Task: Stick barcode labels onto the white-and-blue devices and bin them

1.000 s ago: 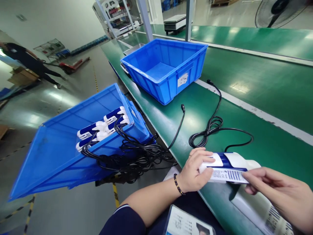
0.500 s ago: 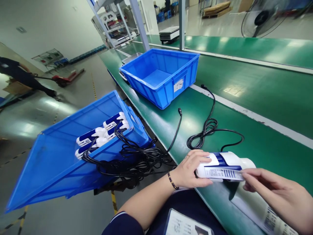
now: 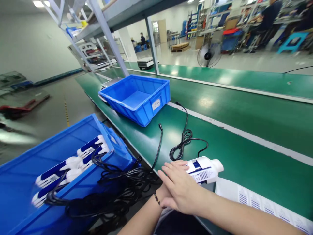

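A white and blue handheld device (image 3: 204, 169) with a barcode label lies on the green conveyor belt (image 3: 244, 156) near its front edge. Its black cable (image 3: 184, 143) is coiled just behind it. My right hand (image 3: 182, 189) lies flat across the device's near end, fingers stretched out and pointing left. My left hand (image 3: 163, 203) is almost wholly covered by the right one. Only its wrist with a bead bracelet shows, and its fingers are hidden.
An empty blue bin (image 3: 137, 98) stands further along the belt. A tilted blue bin (image 3: 22, 169) at the left holds several similar devices (image 3: 70, 161) and tangled black cables (image 3: 117, 189). A strip of barcode labels (image 3: 259, 202) lies at the right. A fan (image 3: 209, 54) and people are far behind.
My right hand has left the label at the device's right end and moved left, now lying flat over the device and my left hand. The view has tilted upward.
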Motion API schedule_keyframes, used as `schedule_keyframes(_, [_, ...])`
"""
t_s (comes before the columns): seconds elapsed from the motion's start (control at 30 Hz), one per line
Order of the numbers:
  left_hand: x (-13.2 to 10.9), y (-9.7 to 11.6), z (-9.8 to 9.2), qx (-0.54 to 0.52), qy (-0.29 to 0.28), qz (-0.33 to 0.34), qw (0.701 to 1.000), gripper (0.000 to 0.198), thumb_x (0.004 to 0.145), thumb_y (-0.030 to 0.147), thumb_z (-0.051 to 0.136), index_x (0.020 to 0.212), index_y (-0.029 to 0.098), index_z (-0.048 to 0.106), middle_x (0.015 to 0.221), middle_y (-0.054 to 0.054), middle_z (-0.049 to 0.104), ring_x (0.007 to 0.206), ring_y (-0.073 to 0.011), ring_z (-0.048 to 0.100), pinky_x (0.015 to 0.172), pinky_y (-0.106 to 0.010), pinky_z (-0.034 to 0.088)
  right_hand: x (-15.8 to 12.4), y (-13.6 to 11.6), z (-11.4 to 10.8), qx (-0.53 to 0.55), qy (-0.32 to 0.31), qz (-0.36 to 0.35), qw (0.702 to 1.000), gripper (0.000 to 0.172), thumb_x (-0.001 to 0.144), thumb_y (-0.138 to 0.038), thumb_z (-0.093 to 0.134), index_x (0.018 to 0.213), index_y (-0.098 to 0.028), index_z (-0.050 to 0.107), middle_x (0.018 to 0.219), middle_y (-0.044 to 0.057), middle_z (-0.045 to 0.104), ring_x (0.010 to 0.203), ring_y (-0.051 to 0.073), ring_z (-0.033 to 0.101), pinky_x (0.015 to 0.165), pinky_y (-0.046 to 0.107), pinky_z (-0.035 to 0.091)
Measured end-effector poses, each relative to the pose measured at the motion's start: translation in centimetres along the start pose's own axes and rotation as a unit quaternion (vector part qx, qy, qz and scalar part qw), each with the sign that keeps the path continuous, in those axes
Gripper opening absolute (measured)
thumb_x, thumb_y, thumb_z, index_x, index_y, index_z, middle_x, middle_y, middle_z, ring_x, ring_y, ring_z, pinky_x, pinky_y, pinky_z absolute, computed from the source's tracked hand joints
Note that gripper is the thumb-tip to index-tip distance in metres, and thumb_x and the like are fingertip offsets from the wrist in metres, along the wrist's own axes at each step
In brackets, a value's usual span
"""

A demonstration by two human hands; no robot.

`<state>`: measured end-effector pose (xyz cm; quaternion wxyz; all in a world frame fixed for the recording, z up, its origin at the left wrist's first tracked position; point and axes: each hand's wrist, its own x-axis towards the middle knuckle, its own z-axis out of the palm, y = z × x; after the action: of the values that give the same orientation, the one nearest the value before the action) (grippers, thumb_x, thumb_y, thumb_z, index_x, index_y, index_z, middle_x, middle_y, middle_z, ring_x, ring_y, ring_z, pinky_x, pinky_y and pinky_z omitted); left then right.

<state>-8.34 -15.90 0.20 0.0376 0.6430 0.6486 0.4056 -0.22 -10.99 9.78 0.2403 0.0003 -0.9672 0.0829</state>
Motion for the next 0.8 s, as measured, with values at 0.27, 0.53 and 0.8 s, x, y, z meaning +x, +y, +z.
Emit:
schedule_keyframes(0.27, [0.8, -0.8, -2.9, -0.175, -0.075, 0.035, 0.981, 0.062, 0.076, 0.043, 0.061, 0.130, 0.027, 0.037, 0.125, -0.009, 0.050, 0.116, -0.0291, 0.049, 0.098, -0.050, 0.043, -3.8, 6.5, -2.4, 0.020, -0.123, 0.031, 0.992, 0.088, 0.078, -0.075, 0.032, 0.135, -0.009, 0.040, 0.131, 0.019, 0.046, 0.124, 0.033, 0.039, 0.104, 0.048, 0.032])
schedule_keyframes(0.53, [1.7, -0.4, -3.0, -0.204, -0.071, 0.044, 0.975, 0.055, 0.075, 0.034, 0.060, 0.124, 0.026, 0.037, 0.125, -0.012, 0.042, 0.119, -0.0283, 0.043, 0.096, -0.052, 0.040, -12.1, 12.4, -4.4, 0.150, -0.044, 0.264, 0.952, 0.053, 0.092, -0.052, 0.025, 0.119, -0.016, 0.052, 0.117, 0.013, 0.058, 0.105, 0.021, 0.056, 0.089, 0.037, 0.047])
schedule_keyframes(0.8, [1.7, -4.2, -2.9, -0.046, 0.004, 0.100, 0.994, 0.046, 0.080, 0.027, 0.047, 0.125, 0.032, 0.044, 0.119, -0.009, 0.057, 0.107, -0.0280, 0.057, 0.086, -0.046, 0.050, -9.0, 10.3, -4.0, 0.271, -0.035, 0.260, 0.926, 0.084, 0.053, -0.051, 0.078, 0.124, -0.015, 0.049, 0.119, 0.011, 0.052, 0.108, 0.021, 0.050, 0.097, 0.029, 0.038])
